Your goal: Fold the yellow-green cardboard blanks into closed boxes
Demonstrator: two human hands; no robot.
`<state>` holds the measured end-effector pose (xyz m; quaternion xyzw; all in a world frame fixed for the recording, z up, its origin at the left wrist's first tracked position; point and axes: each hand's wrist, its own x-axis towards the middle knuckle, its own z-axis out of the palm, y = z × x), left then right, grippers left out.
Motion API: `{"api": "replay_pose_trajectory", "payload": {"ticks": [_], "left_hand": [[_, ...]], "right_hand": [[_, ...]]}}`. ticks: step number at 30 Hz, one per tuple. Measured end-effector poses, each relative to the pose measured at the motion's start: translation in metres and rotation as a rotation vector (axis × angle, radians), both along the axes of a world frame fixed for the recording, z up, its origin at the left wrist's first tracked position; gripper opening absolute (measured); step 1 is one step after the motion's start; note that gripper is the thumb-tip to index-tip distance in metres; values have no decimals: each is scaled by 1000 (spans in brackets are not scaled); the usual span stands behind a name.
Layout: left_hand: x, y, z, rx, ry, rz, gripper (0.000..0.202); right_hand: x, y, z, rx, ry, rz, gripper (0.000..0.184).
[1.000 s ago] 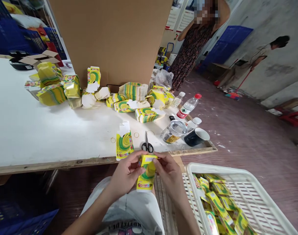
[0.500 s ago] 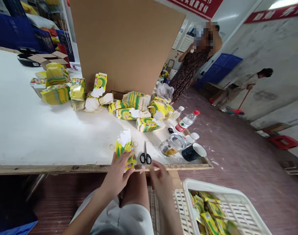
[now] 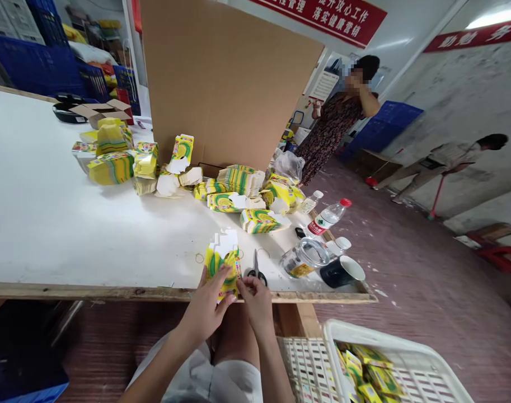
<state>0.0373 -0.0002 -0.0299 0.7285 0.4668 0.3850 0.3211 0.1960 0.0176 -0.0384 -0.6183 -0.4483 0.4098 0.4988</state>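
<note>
A small stack of flat yellow-green carton blanks (image 3: 222, 261) lies at the near edge of the white table (image 3: 70, 224). My left hand (image 3: 207, 308) rests on the stack with its fingers closed over the front of it. My right hand (image 3: 255, 299) pinches the stack's lower right corner between thumb and fingertips. Black scissors (image 3: 256, 270) lie just right of the stack.
More heaps of blanks (image 3: 238, 184) lie before a big upright cardboard sheet (image 3: 230, 78). A jar (image 3: 303, 258), cup (image 3: 342, 270) and bottles (image 3: 328, 215) stand at the table's right end. A white crate (image 3: 406, 364) with folded boxes sits lower right. Two people stand beyond.
A second ago both hands held a folded yellow box over my lap. That box is gone from my hands, and both hands have moved up to the stack at the table edge.
</note>
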Motion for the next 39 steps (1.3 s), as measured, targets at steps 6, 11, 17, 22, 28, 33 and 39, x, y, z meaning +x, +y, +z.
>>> {"api": "replay_pose_trajectory", "payload": {"ticks": [6, 11, 17, 22, 28, 33, 39], "left_hand": [[-1, -4, 16, -155, -491, 211, 56], [10, -10, 38, -614, -1140, -94, 51], [20, -16, 40, -777, -1308, -205, 37], [28, -14, 40, -660, -1159, -40, 38], [33, -16, 36, -593, -989, 80, 39], [26, -19, 39, -481, -849, 16, 54], [17, -25, 47, -504, -726, -206, 62]], "right_hand": [[8, -17, 17, 31, 285, -36, 42], [2, -48, 32, -25, 445, 15, 41], [-4, -64, 38, -19, 462, 29, 31], [-5, -66, 44, 35, 313, 58, 36], [-5, -72, 40, 6, 192, 48, 32], [8, -72, 36, 79, 23, -19, 31], [27, -67, 48, 246, 3, 94, 52]]}}
